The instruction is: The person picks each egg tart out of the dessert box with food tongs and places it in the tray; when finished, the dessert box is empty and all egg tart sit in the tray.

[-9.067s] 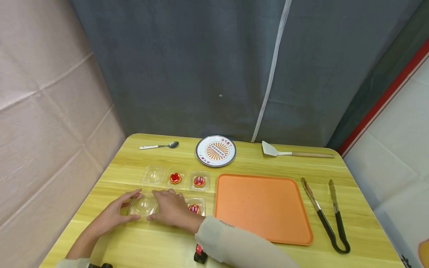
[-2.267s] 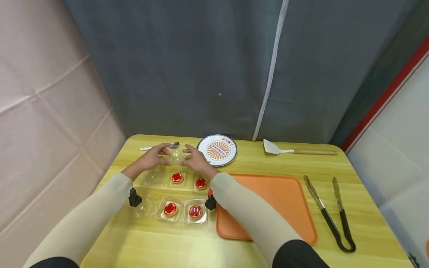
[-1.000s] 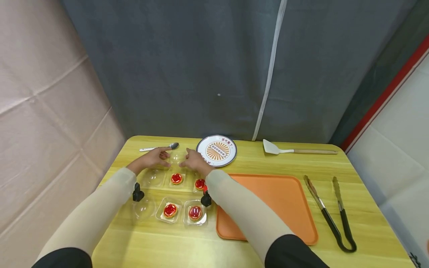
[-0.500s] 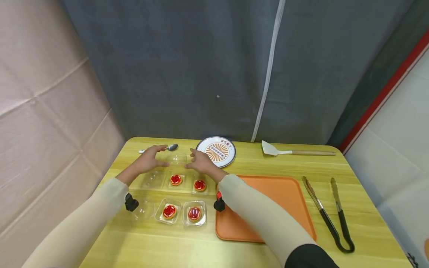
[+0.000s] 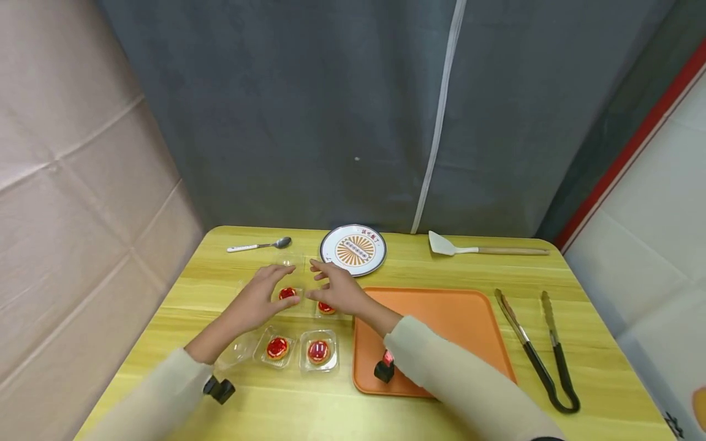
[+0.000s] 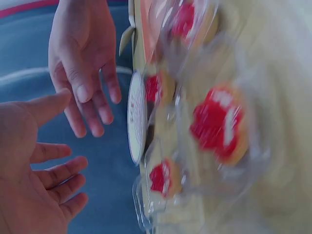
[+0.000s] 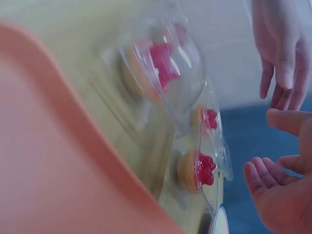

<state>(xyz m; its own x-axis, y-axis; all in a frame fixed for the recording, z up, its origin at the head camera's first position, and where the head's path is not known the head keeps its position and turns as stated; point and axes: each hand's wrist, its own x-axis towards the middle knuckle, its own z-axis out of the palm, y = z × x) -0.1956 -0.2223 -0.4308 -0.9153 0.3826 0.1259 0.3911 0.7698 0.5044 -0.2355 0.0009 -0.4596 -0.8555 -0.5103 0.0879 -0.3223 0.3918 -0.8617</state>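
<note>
My left hand (image 5: 259, 301) and right hand (image 5: 341, 291) hover over the clear plastic boxes, fingers spread and palms facing, nothing held. Beneath them, a back tart (image 5: 287, 293) with red topping sits in one box. Another back tart (image 5: 326, 307) is partly covered by my right hand. In front, a left tart (image 5: 277, 348) lies in a box whose clear domed lid (image 5: 238, 350) is folded out to the left. To its right, a tart (image 5: 318, 352) sits in its own box; the right wrist view shows a clear dome (image 7: 190, 63) over the nearest tart.
An orange tray (image 5: 436, 343) lies to the right of the boxes. Behind are a spoon (image 5: 259, 246), a patterned plate (image 5: 353, 250) and a white spatula (image 5: 485, 250). Tongs (image 5: 537, 355) with black handles rest at the far right. A grey curtain (image 5: 309, 122) hangs behind the table.
Both hands have come back from the raised rear lid toward me and up off the boxes, uncovering the spoon. Earlier, they were at the front-left lid; the front-middle tart box came into view later.
</note>
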